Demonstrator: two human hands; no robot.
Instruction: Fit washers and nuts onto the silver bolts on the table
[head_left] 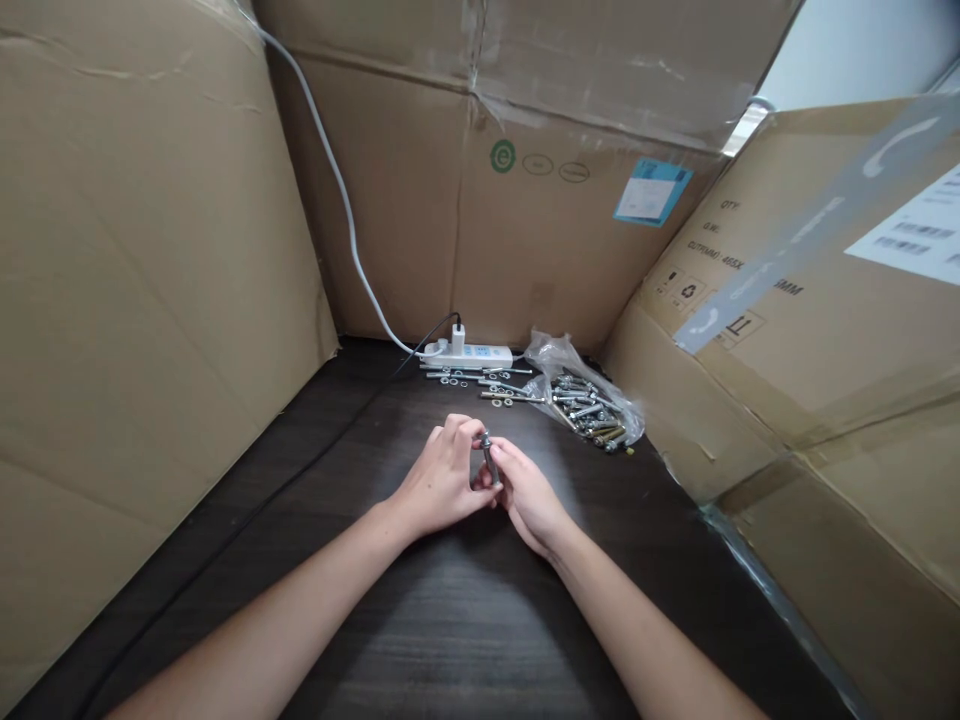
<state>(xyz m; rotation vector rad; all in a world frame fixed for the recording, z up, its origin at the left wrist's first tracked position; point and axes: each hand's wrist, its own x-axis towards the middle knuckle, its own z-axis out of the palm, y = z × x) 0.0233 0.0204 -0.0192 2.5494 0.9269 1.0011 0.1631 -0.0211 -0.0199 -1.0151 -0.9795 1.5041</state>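
An expansion bolt (490, 460), metallic grey with a nut and washer at its upper end, is held nearly upright between my two hands over the dark table. My left hand (448, 475) pinches it, fingers curled near the top and thumb near the lower end. From the other side, the thumb and fingers of my right hand (529, 495) close on its shaft. The fingertips hide part of the bolt. Beyond my hands lie several loose long bolts or rods (457, 376) and small washers (497, 402).
A clear plastic bag (551, 350) with several bolts (589, 410) lies at the back right. Behind the loose parts stands a white power strip (487, 355) with a charger (458, 338). A black cable (285, 485) crosses the table's left side. Cardboard walls (375, 200) surround the table (450, 640).
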